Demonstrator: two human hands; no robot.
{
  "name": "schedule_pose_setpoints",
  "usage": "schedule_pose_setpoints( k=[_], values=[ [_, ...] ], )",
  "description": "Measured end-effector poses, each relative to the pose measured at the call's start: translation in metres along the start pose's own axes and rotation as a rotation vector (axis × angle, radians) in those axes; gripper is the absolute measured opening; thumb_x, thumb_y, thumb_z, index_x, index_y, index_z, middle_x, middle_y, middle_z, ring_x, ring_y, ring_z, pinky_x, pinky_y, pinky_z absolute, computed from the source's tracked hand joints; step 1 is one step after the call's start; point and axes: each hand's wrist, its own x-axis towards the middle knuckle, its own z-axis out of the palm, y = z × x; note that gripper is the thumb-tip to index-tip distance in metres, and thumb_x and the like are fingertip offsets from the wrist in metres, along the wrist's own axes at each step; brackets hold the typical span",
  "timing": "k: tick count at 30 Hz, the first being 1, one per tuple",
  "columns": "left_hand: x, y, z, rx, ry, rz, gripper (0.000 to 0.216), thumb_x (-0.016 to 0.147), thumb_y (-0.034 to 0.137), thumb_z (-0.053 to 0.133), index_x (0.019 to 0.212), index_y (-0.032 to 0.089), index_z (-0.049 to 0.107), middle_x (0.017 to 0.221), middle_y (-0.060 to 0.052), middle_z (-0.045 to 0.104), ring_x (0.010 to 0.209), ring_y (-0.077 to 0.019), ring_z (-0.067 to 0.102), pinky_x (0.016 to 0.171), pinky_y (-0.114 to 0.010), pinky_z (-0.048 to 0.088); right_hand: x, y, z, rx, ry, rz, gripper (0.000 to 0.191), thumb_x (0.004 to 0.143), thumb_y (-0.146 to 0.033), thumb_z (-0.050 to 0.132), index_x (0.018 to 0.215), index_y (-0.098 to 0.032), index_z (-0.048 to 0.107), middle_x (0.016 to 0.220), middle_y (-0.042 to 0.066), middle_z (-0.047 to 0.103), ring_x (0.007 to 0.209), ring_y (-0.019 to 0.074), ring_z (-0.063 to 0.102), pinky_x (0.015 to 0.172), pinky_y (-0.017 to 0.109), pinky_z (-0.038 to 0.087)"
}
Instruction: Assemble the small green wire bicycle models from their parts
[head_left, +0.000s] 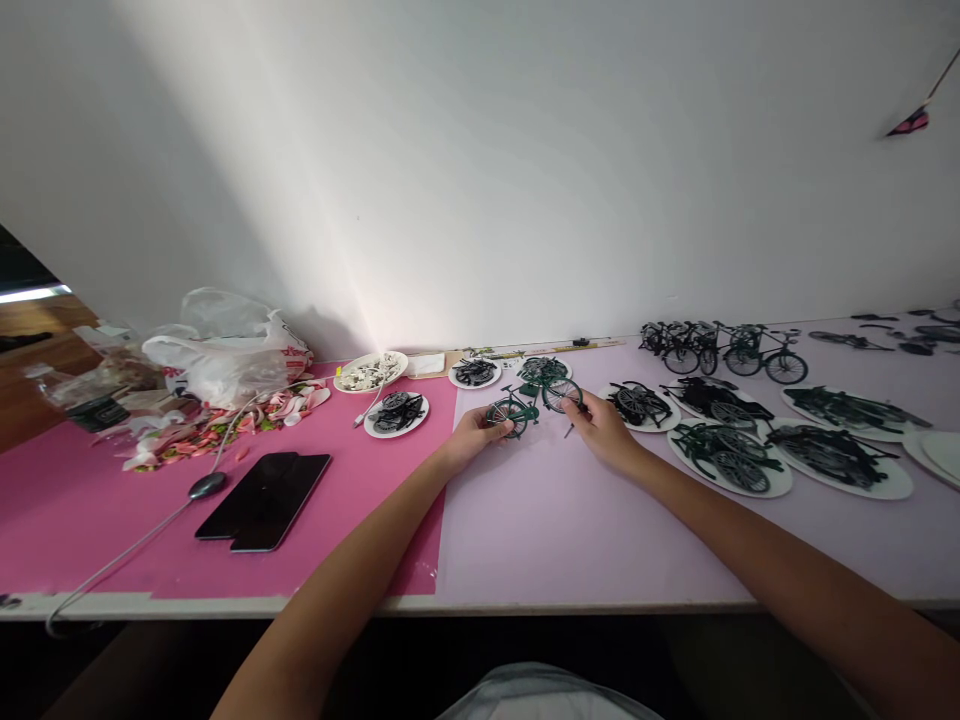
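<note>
In the middle of the table I hold a small dark green model bicycle (523, 410) a little above the surface. My left hand (472, 440) is closed on its left wheel, with the thumb across the rim. My right hand (602, 428) pinches a spoked wheel (558, 394) at the bicycle's right end; whether that wheel is joined to the frame I cannot tell. A thin dark piece sticks out below the right fingers, too small to name. Just behind the hands is a plate of green parts (545, 367), partly covered by the bicycle.
Several finished model bicycles (750, 350) stand at the back right. Plates of dark bicycle parts (729, 455) spread across the right side. On the left lie two dark phones (266, 500), a cable with a black mouse-like piece (208, 486), petal-like scraps (225, 430) and a plastic bag (225, 350).
</note>
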Motion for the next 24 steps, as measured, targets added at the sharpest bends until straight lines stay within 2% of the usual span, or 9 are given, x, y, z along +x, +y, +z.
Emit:
schedule_pose_setpoints(
  k=[17, 24],
  values=[
    [0.0013, -0.0020, -0.0012, 0.037, -0.013, -0.002, 0.054, 0.072, 0.054, 0.087, 0.102, 0.011, 0.072, 0.097, -0.011, 0.072, 0.081, -0.0178, 0.061, 0.074, -0.030, 0.047, 0.0014, 0.0055, 0.0006, -0.007, -0.026, 0.014, 0.055, 0.094, -0.069, 0.050, 0.097, -0.017, 0.069, 0.073, 0.006, 0.069, 0.067, 0.0208, 0.055, 0.062, 0.029, 0.042],
    [0.0019, -0.0027, -0.0013, 0.044, -0.023, -0.003, 0.054, 0.073, 0.053, 0.086, 0.102, 0.010, 0.072, 0.097, -0.012, 0.072, 0.081, -0.0178, 0.062, 0.074, -0.030, 0.048, 0.0016, 0.0087, 0.0013, -0.013, -0.032, 0.011, 0.055, 0.094, -0.068, 0.050, 0.097, -0.017, 0.070, 0.074, 0.006, 0.069, 0.065, 0.0196, 0.053, 0.060, 0.029, 0.040]
  ],
)
